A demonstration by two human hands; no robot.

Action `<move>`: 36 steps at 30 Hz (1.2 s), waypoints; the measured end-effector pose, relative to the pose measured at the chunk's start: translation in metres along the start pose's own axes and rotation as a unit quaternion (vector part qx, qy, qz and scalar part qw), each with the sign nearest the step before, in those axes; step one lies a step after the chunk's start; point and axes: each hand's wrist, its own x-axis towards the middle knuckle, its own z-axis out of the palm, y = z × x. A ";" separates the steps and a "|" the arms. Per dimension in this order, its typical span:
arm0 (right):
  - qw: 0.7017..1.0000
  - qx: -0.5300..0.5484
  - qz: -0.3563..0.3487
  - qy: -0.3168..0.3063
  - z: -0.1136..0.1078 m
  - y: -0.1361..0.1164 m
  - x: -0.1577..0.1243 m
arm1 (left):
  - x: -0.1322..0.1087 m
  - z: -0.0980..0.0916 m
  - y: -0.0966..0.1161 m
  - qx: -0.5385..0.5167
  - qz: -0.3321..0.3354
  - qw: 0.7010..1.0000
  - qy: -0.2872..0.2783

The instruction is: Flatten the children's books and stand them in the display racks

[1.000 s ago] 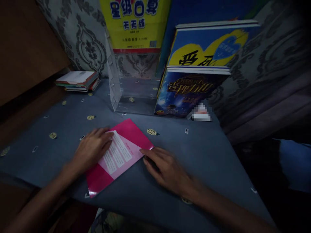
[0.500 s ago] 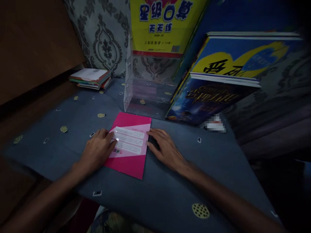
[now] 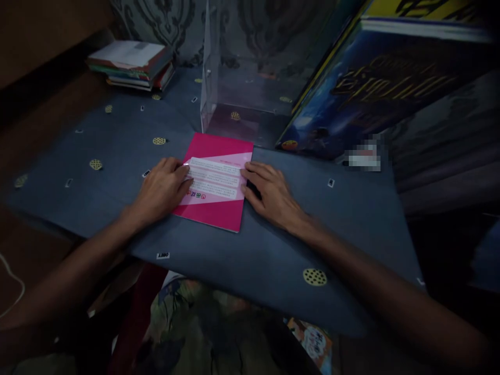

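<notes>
lengthwise away, far end slightly rightward: pink booklet [image 3: 216, 177] under slightly parted left fingers [image 3: 179, 173] and right fingers [image 3: 258, 171]

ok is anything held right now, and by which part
The pink booklet lies flat: left hand at its left edge, right hand at its right; gripped or merely touched, I can't tell.

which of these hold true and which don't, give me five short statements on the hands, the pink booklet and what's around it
1. The left hand and the right hand touch opposite edges of the pink booklet. True.
2. The pink booklet stands upright. False: it lies flat on the blue-grey tablecloth.
3. The stack of books is left of the clear stand. True.
4. The left hand grips the clear stand. False: it touches the pink booklet.
5. The pink booklet is open. False: it is closed.
</notes>
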 end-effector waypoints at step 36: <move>0.943 0.330 0.028 -0.039 -0.026 -0.038 -0.057 | -0.028 -0.013 0.057 -0.023 0.302 0.953 0.005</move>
